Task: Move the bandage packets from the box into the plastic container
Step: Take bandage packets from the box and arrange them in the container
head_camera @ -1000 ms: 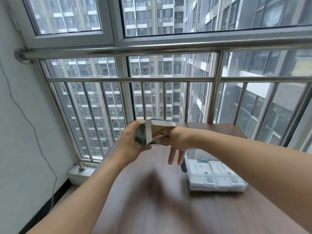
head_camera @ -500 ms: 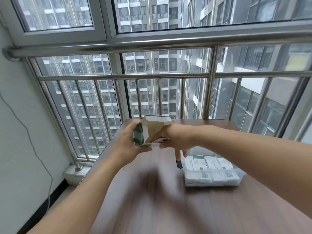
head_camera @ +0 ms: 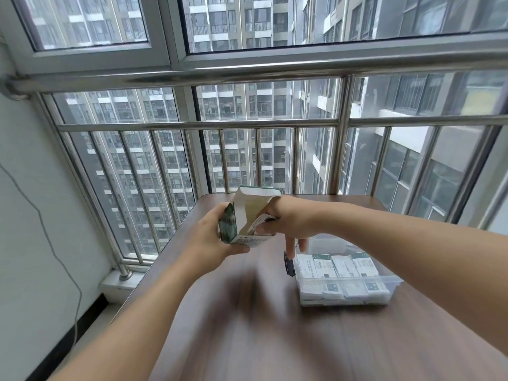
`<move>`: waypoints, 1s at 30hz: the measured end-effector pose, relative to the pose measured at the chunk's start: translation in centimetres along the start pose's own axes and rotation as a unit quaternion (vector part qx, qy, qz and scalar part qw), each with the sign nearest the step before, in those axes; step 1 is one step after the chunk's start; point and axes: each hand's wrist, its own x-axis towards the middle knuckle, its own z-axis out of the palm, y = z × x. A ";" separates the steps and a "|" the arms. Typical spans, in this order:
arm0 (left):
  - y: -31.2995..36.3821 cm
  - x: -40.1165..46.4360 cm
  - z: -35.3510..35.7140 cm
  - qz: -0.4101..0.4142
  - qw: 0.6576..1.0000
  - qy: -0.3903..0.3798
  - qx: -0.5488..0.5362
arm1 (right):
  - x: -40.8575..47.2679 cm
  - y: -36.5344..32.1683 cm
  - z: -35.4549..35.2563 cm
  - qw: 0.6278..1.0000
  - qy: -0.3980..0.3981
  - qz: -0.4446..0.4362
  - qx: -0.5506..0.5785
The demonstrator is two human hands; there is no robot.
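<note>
The left hand (head_camera: 217,237) grips the green-and-white bandage box (head_camera: 246,215), held open above the wooden surface (head_camera: 247,339). The right hand (head_camera: 286,221) pinches a packet (head_camera: 259,222) at the box mouth, 2 fingers hanging loose. At 4 o'clock from the box, the clear plastic container (head_camera: 395,284) holds bandage packets (head_camera: 338,266).
</note>
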 end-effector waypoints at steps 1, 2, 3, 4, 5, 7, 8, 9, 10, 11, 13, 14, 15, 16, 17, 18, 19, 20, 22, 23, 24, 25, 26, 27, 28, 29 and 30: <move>-0.2 -0.1 0.2 -0.001 1.000 0.004 0.000 | 0.1 0.1 0.1 1.000 0.006 -0.012 -0.015; -0.3 -0.1 0.3 -0.004 1.000 0.007 -0.001 | 0.2 0.2 0.3 0.999 0.015 -0.028 -0.039; -0.4 -0.2 0.4 -0.010 1.000 0.005 -0.003 | 0.4 0.3 0.3 0.997 0.023 -0.044 -0.066; -0.6 -0.3 0.4 -0.018 1.000 0.004 -0.008 | 0.6 0.4 0.5 0.995 0.026 -0.054 -0.085; -0.7 -0.4 0.4 -0.024 1.000 0.002 -0.012 | 0.8 0.5 0.6 0.994 0.022 -0.056 -0.091; -1.1 -0.6 0.5 -0.031 0.999 -0.007 -0.019 | 1.2 0.7 0.7 0.996 0.007 -0.047 -0.075; -1.3 -0.6 0.5 -0.031 0.999 -0.010 -0.020 | 1.4 0.7 0.9 0.996 0.005 -0.045 -0.071; -1.6 -0.6 0.5 -0.032 0.999 -0.010 -0.019 | 1.6 0.7 1.0 0.996 0.011 -0.048 -0.078; -1.9 -0.5 0.6 -0.037 0.999 -0.007 -0.020 | 1.8 0.7 1.1 0.994 0.026 -0.053 -0.091; -2.2 -0.4 0.6 -0.041 0.999 -0.001 -0.023 | 2.0 0.7 1.1 0.992 0.049 -0.058 -0.104; -2.8 -0.4 0.6 -0.061 0.997 0.015 -0.033 | 2.2 0.7 0.7 0.987 0.107 -0.070 -0.096; -3.2 -0.5 0.6 -0.076 0.996 0.021 -0.038 | 2.2 0.7 0.4 0.985 0.135 -0.078 -0.070; -3.9 -0.6 0.6 -0.090 0.995 0.022 -0.044 | 2.0 0.6 -0.2 0.984 0.156 -0.080 -0.030; -4.6 -0.8 0.6 -0.106 0.993 0.023 -0.053 | 1.7 0.7 -0.9 0.983 0.166 -0.075 0.017; -5.3 -1.1 0.7 -0.117 0.990 0.024 -0.069 | 1.3 0.8 -1.7 0.983 0.162 -0.067 0.064; -6.1 -1.4 0.8 -0.127 0.988 0.025 -0.080 | 0.9 0.9 -2.3 0.982 0.145 -0.058 0.106; -6.4 -1.6 0.9 -0.138 0.986 0.019 -0.091 | 0.4 1.2 -2.7 0.981 0.121 -0.048 0.143; -6.4 -1.9 1.0 -0.149 0.984 0.009 -0.101 | 0.1 1.5 -3.0 0.979 0.098 -0.041 0.174; -5.3 -2.4 1.3 -0.150 0.980 -0.012 -0.129 | -0.6 2.2 -3.2 0.974 0.063 -0.030 0.215; -4.1 -2.7 1.1 -0.141 0.981 0.008 -0.130 | -0.8 2.6 -3.1 0.973 0.053 -0.025 0.222; -2.8 -3.1 0.8 -0.124 0.982 0.064 -0.123 | -1.0 3.0 -3.0 0.973 0.045 -0.020 0.227; -1.5 -3.7 0.5 -0.087 0.977 0.149 -0.127 | -1.2 3.3 -2.8 0.971 0.040 -0.015 0.236; 0.0 -4.5 0.2 -0.034 0.957 0.246 -0.150 | -1.5 3.6 -2.4 0.968 0.037 -0.012 0.248; 1.9 -5.2 0.0 0.022 0.928 0.324 -0.182 | -1.9 3.8 -2.1 0.964 0.037 -0.014 0.265; 3.5 -5.8 0.4 0.054 0.907 0.363 -0.209 | -2.4 4.2 -1.7 0.956 0.039 -0.015 0.289; 5.6 -6.1 1.0 0.066 0.898 0.369 -0.231 | -2.9 4.4 -1.4 0.947 0.040 -0.022 0.317; 7.7 -6.2 1.7 0.057 0.901 0.352 -0.249 | -3.3 4.4 -1.0 0.935 0.042 -0.032 0.351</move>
